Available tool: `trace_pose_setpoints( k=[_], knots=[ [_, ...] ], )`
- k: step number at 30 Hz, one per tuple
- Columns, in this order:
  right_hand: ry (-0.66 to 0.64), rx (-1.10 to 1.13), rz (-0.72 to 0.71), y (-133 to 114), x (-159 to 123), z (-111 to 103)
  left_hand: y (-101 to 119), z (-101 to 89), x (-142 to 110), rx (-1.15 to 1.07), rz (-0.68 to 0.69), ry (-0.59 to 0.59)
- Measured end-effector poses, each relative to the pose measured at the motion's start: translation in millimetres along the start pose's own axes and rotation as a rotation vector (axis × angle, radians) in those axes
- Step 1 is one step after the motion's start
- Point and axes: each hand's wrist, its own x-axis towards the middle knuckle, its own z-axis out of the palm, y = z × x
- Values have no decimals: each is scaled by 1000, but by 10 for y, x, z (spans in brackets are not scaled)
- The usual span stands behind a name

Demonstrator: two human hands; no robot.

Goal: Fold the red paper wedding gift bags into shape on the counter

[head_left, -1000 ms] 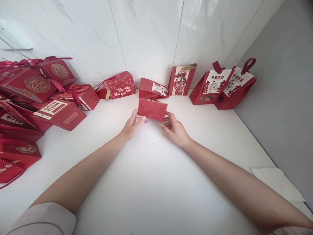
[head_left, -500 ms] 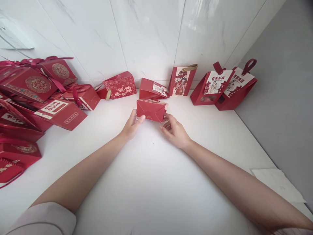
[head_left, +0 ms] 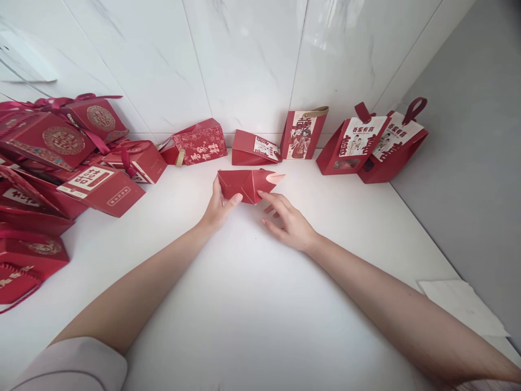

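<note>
A small red paper gift box (head_left: 246,184) sits on the white table (head_left: 252,304) in the middle, its bottom flaps folded open and pointing out. My left hand (head_left: 217,209) grips its left end, thumb in front and fingers behind. My right hand (head_left: 287,220) is beside the box's right side with fingers spread, the index fingertip touching the lower flap.
A heap of red gift boxes with ribbons (head_left: 61,157) fills the left side. Along the marble wall stand a tipped red bag (head_left: 199,142), a low red box (head_left: 254,148), a tall bag (head_left: 303,133) and two handled bags (head_left: 372,141). White paper (head_left: 462,304) lies at the right edge.
The box's closed bottom has been pulled open into splayed flaps. My right hand let go of its right end and now has its fingers spread.
</note>
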Motion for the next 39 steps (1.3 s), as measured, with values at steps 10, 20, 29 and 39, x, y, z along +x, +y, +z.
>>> trace_pose_setpoints(
  k=[10, 20, 29, 39],
  knots=[
    [-29, -11, 0, -50, 2, -26, -50, -30, 6, -24, -66, 39],
    [-51, -49, -46, -79, 18, -37, -21, -9, 45, -43, -23, 5],
    [-59, -52, -33, -77, 15, -30, -45, -55, 35, -34, -38, -6],
    [-53, -21, -12, -46, 16, -13, -63, -7, 45, -18, -29, -4]
  ],
)
